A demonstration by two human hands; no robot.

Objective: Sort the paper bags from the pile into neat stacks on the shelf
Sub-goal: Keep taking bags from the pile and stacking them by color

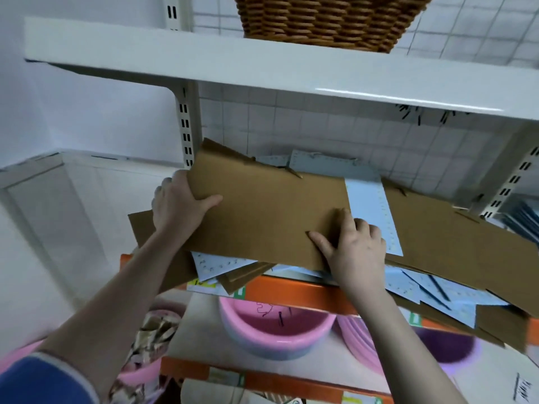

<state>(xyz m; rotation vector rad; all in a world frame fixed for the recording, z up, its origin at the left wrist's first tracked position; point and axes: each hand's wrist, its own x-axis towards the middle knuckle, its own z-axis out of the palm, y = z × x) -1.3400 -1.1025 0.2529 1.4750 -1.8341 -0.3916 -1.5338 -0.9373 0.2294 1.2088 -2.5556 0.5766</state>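
Observation:
A flat brown paper bag lies on top of a loose pile of brown and pale blue paper bags on the orange-edged shelf. My left hand grips the top bag's left edge, thumb on its upper face and fingers behind it. My right hand holds the bag's right front part, thumb on top and fingers curled at its right edge beside a pale blue bag. More brown bags spread to the right and overhang the shelf front.
A white shelf runs close above the pile, with a wicker basket on it. Slotted uprights stand at the left and right. Below are pink basins and a purple one.

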